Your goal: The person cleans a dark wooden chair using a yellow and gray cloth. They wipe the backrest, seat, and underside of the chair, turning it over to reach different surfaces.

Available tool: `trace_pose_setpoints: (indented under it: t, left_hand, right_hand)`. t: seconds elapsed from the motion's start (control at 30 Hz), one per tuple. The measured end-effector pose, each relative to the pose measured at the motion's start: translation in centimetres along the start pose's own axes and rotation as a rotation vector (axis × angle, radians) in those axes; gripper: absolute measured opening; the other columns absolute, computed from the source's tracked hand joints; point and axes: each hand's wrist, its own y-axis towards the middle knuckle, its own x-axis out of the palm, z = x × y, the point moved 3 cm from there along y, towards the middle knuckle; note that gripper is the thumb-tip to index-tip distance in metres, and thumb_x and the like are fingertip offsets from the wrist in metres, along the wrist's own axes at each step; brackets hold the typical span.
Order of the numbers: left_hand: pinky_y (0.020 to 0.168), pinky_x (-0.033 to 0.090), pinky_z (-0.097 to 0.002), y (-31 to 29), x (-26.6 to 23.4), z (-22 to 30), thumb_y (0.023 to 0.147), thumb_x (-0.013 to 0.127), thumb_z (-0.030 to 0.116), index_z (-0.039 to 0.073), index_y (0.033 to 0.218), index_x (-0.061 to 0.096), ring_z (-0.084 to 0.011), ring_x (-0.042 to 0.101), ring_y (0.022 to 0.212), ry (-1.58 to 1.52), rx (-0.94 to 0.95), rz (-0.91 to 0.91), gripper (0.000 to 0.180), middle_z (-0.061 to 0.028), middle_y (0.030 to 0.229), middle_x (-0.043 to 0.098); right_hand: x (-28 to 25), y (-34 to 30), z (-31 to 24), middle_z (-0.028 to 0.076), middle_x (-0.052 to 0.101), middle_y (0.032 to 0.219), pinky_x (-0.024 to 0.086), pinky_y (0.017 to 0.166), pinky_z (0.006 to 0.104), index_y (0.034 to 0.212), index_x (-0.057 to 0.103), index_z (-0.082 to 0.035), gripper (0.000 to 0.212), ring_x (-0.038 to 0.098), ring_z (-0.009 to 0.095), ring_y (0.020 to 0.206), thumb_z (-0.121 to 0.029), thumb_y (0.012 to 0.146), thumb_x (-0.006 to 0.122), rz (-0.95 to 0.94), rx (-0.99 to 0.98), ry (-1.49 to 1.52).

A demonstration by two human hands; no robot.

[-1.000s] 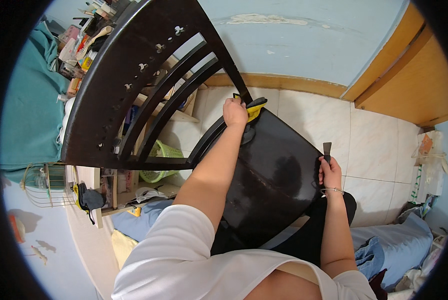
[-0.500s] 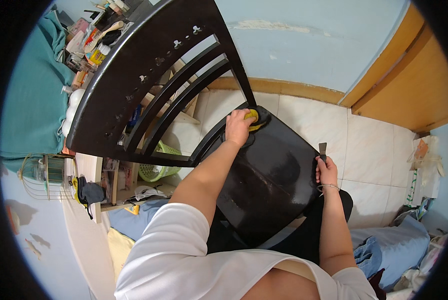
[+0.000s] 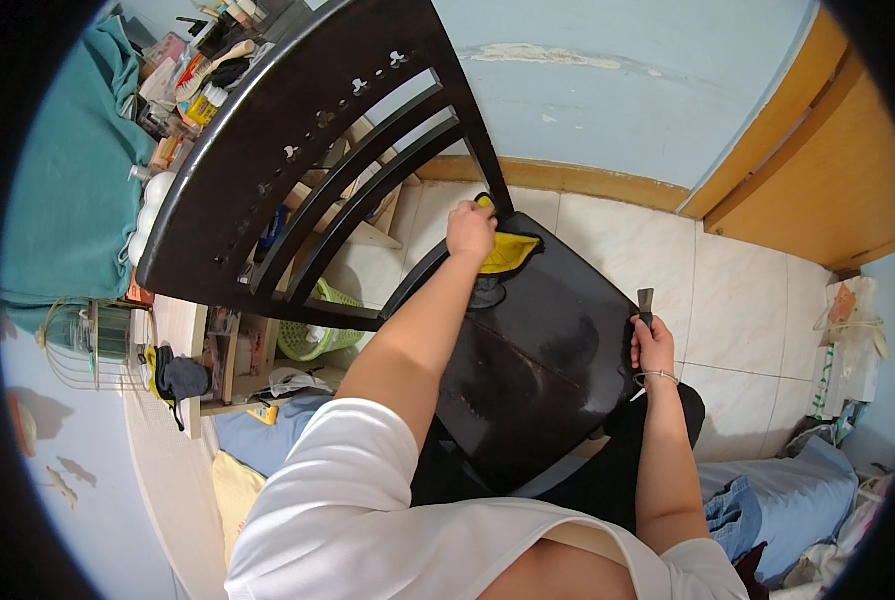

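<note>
A dark wooden chair [image 3: 553,330] with a glossy seat and a tall slatted back stands in front of me. At the seat's far corner, where a back post meets it, my left hand [image 3: 472,230] grips a yellow and dark-grey cloth [image 3: 511,254]. A bit of yellow pokes above my fingers against the chair back, and the rest drapes onto the seat. By the seat's right edge my right hand [image 3: 653,345] is closed round a scraper [image 3: 646,302], its flat blade pointing away from me.
Behind the chair back are a cluttered shelf unit [image 3: 183,330] and a green basket [image 3: 318,325]. A wire rack [image 3: 93,345] holding another dark cloth [image 3: 183,380] is at the left. Wooden doors [image 3: 818,160] stand far right; folded blue clothes [image 3: 788,500] lie near right.
My left hand has shifted slightly away from me, up against the chair's back post. More of the cloth's yellow side now shows on the seat. The right hand stays with the scraper.
</note>
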Motion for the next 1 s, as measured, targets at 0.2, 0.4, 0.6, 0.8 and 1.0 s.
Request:
trace_pose_setpoints:
  t: [0.2,0.4,0.6,0.8,1.0]
  left_hand:
    - [0.087,0.048,-0.0383,-1.5,-1.3,2.0,0.086,0.051,0.013,0.019,0.113,0.064,-0.0286,0.054,0.104,0.323,0.101,-0.144,0.030,-0.0063,0.110,0.057]
    - [0.080,0.052,-0.0409,-4.2,-4.2,-4.7,0.086,0.051,0.014,0.013,0.105,0.068,-0.0285,0.061,0.100,0.498,-0.028,-0.329,0.026,-0.0082,0.110,0.060]
    - [0.081,0.053,-0.0403,-11.7,-6.6,-8.4,0.091,0.044,0.015,0.001,0.104,0.067,-0.0316,0.064,0.100,0.432,-0.390,-0.388,0.030,-0.0176,0.113,0.063]
    - [0.081,0.052,-0.0373,-15.6,-6.0,-12.5,0.098,0.035,0.031,-0.005,0.112,0.061,-0.0319,0.065,0.098,0.129,-0.970,-0.346,0.046,-0.0172,0.115,0.064]
    - [0.076,0.054,-0.0398,-14.7,-3.2,-16.5,0.094,0.042,0.019,0.004,0.104,0.067,-0.0318,0.068,0.090,0.390,-0.609,-0.326,0.031,-0.0152,0.097,0.070]
  right_hand:
    - [0.2,0.4,0.0,-0.001,0.050,0.061,0.036,0.037,0.0240,0.097,0.060,-0.008,0.014,0.045,0.008,0.043,-0.019,0.094,0.053,0.006,0.005,-0.039]
    - [-0.2,0.8,0.4,-0.001,0.050,0.062,0.035,0.036,0.0245,0.094,0.060,-0.008,0.013,0.044,0.009,0.042,-0.020,0.093,0.054,-0.007,-0.022,0.001]
    - [0.2,0.7,0.6,-0.001,0.049,0.061,0.035,0.037,0.0249,0.095,0.060,-0.007,0.015,0.044,0.009,0.042,-0.021,0.094,0.054,-0.031,-0.063,-0.078]
    - [-0.1,0.6,1.5,-0.002,0.048,0.060,0.035,0.037,0.0248,0.094,0.060,-0.009,0.014,0.043,0.009,0.042,-0.021,0.094,0.053,-0.048,-0.054,-0.054]
    - [-0.7,0.6,1.6,-0.001,0.048,0.059,0.034,0.035,0.0247,0.091,0.059,-0.008,0.015,0.042,0.009,0.040,-0.021,0.095,0.053,-0.039,-0.068,-0.053]
